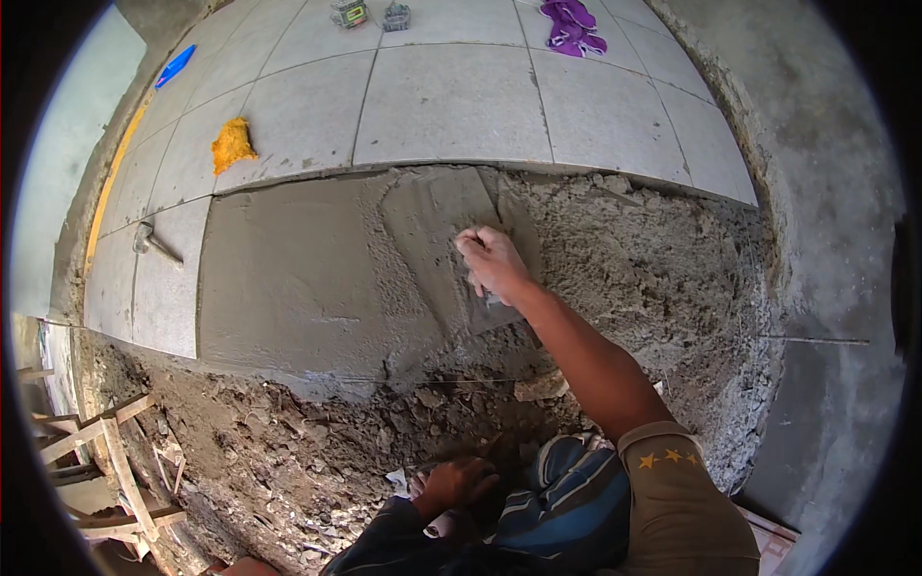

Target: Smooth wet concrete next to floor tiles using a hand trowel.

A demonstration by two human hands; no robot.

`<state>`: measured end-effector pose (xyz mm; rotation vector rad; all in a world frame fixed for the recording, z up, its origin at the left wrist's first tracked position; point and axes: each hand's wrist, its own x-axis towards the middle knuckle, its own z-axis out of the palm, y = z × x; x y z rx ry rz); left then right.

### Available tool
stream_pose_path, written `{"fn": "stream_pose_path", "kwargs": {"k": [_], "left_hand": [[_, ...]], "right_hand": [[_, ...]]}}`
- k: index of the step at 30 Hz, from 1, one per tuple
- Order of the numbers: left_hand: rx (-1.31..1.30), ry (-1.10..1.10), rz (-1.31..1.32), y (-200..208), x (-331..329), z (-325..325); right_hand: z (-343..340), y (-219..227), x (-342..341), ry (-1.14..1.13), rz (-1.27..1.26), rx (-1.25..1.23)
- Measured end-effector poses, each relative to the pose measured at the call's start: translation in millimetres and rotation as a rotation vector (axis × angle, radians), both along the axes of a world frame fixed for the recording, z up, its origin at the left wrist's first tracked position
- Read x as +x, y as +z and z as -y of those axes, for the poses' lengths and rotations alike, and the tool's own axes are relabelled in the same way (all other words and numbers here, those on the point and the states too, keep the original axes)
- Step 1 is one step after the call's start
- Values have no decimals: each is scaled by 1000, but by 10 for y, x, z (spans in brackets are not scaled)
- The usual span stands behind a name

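My right hand [492, 261] reaches forward and grips the handle of a flat trowel [451, 230] whose blade lies pressed on wet grey mortar [298, 288]. The mortar bed is smooth to the left of the trowel and rough and lumpy to the right [634, 259]. My left hand [459, 480] rests low on the loose rubble near my knee, fingers curled on the ground; whether it holds anything is unclear.
Laid grey floor tiles [451, 101] lie beyond the mortar, with a yellow sponge [232, 144], a purple cloth [573, 26] and a hammer [154, 245] on them. Wooden slats [106, 461] sit at lower left. A concrete wall [826, 192] rises on the right.
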<state>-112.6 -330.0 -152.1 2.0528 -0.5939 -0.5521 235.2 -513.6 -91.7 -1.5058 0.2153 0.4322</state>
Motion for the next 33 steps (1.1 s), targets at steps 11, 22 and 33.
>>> {"fn": "stream_pose_path", "kwargs": {"k": [11, 22, 33], "left_hand": [[78, -7, 63, 2, 39, -13], [53, 12, 34, 50, 24, -6], [76, 34, 5, 59, 34, 22]], "right_hand": [[387, -15, -139, -50, -10, -65], [682, -30, -213, -133, -60, 19], [909, 202, -906, -9, -203, 130]]}}
